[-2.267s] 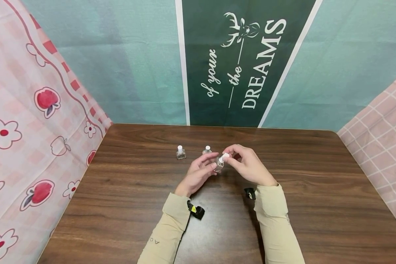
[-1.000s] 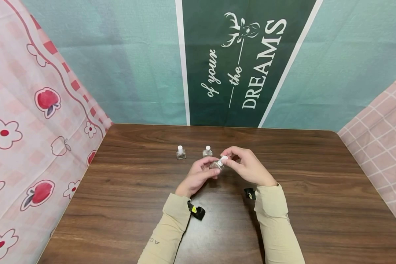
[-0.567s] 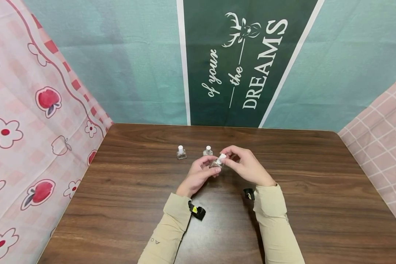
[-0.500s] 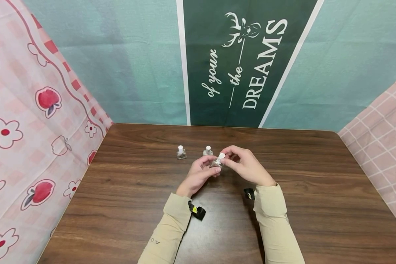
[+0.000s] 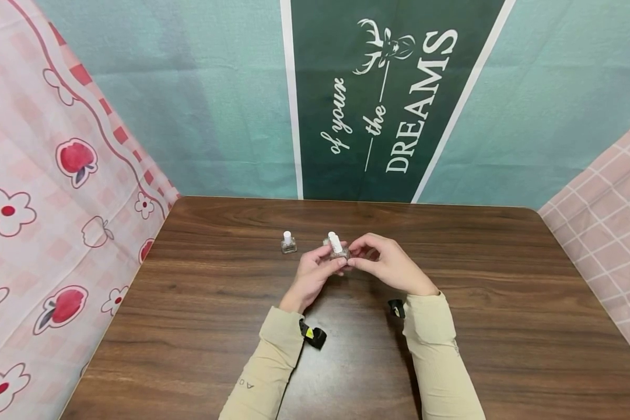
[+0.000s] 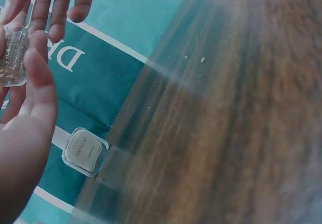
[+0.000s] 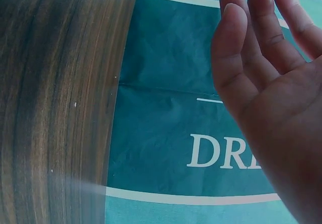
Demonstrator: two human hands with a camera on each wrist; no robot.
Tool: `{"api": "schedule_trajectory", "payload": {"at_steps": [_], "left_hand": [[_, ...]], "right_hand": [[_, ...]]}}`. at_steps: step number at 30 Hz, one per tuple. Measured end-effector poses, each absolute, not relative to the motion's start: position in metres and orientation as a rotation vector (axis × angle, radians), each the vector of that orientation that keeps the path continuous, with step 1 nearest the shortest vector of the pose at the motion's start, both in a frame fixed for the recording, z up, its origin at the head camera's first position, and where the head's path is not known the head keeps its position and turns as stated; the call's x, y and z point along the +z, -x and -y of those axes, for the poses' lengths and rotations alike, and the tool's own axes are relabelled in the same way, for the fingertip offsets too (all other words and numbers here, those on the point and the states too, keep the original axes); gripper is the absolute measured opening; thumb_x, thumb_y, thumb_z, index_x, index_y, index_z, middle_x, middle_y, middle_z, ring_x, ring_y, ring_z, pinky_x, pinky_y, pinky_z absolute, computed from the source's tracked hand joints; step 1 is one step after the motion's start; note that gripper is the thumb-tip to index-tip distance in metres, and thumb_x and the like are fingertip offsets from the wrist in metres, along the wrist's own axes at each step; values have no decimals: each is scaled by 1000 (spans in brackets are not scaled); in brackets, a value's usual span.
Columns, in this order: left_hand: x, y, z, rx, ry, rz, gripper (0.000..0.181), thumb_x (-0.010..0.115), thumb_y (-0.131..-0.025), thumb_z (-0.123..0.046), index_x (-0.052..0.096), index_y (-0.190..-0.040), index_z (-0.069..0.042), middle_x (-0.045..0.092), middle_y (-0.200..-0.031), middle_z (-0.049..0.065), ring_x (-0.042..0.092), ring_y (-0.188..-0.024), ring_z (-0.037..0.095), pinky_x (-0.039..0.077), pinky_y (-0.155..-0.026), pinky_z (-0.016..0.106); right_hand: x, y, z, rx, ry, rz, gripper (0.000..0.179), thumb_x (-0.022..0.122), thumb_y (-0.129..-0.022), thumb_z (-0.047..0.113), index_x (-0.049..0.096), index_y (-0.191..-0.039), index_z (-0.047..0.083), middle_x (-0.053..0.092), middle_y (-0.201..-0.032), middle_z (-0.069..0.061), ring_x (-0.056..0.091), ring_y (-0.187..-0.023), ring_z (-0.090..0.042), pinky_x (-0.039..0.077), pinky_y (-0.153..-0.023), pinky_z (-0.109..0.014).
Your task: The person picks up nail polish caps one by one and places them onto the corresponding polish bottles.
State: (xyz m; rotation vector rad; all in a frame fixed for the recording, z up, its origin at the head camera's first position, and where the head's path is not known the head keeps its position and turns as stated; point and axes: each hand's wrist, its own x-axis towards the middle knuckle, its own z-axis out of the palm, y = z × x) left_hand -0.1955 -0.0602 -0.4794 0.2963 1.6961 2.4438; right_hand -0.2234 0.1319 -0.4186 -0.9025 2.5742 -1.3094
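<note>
My left hand (image 5: 312, 277) holds a small clear nail polish bottle (image 5: 336, 244) with a white cap, fairly upright above the table. Glittery contents show through its glass in the left wrist view, beside the left thumb (image 6: 41, 70). At the bottle's right side are the thumb and forefinger of my right hand (image 5: 391, 267), off the cap; whether they touch the glass is unclear. Nothing shows within the right hand (image 7: 276, 93) in its wrist view. Just behind the held bottle stands a second nail polish bottle (image 5: 326, 241), partly hidden. A third nail polish bottle (image 5: 289, 246) stands farther left.
The brown wooden table (image 5: 189, 326) reaches back to a green and teal cloth (image 5: 231, 116) with white lettering. Patterned pink cloth (image 5: 63, 233) hangs at the left, and a pink checked cloth (image 5: 614, 233) at the right.
The held bottle has shifted left and turned from leaning right to nearly upright. My right thumb and forefinger have left its cap and sit lower. Both standing bottles stay in place.
</note>
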Motion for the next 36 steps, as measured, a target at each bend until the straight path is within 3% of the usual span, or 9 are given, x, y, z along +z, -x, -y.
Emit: {"api": "schedule_trajectory", "payload": {"at_steps": [4, 12, 18, 23, 28, 36], "left_hand": [[-477, 195, 60, 2430, -328, -1680, 44, 59, -94, 0, 47, -134, 12, 52, -137, 24, 66, -90, 6, 54, -74, 22], [-477, 194, 58, 2371, -368, -1717, 40, 56, -94, 3, 49, -132, 13, 61, -115, 18, 63, -90, 5, 54, -79, 22], [-477, 194, 57, 2347, -374, -1756, 40, 56, -93, 5, 50, -132, 12, 58, -120, 26, 63, -90, 5, 54, -81, 23], [-477, 195, 57, 2328, -375, -1778, 39, 55, -93, 5, 50, -131, 11, 58, -120, 25, 62, -90, 4, 54, -81, 22], [-476, 195, 57, 2253, -325, -1855, 40, 59, -93, 0, 54, -131, 6, 61, -119, 22, 62, -89, 4, 53, -78, 23], [-472, 195, 59, 2149, -213, -2003, 38, 63, -92, -8, 59, -128, 1, 68, -110, 20, 64, -86, 18, 52, -73, 28]], "right_hand": [[-419, 223, -131, -1324, 909, -2559, 23, 75, -85, 26, 66, -105, 19, 67, -96, 4, 60, -84, -12, 52, -75, -34], [-420, 223, -129, -1265, 892, -2561, 25, 77, -83, 18, 66, -105, 15, 65, -97, 0, 60, -84, -14, 53, -77, -37], [-420, 224, -126, -1213, 871, -2608, 24, 79, -81, 15, 67, -102, 12, 66, -95, -1, 60, -82, -14, 54, -76, -36], [-421, 225, -124, -1203, 876, -2643, 21, 79, -79, 13, 69, -98, 12, 67, -91, -1, 61, -76, -12, 53, -70, -27], [-424, 226, -124, -1186, 897, -2683, 17, 78, -79, 10, 70, -94, 11, 67, -87, 0, 60, -72, -10, 52, -67, -25], [-427, 227, -125, -1167, 856, -2709, 18, 81, -76, 11, 71, -91, 11, 67, -83, 1, 60, -68, -9, 52, -64, -24]]}}
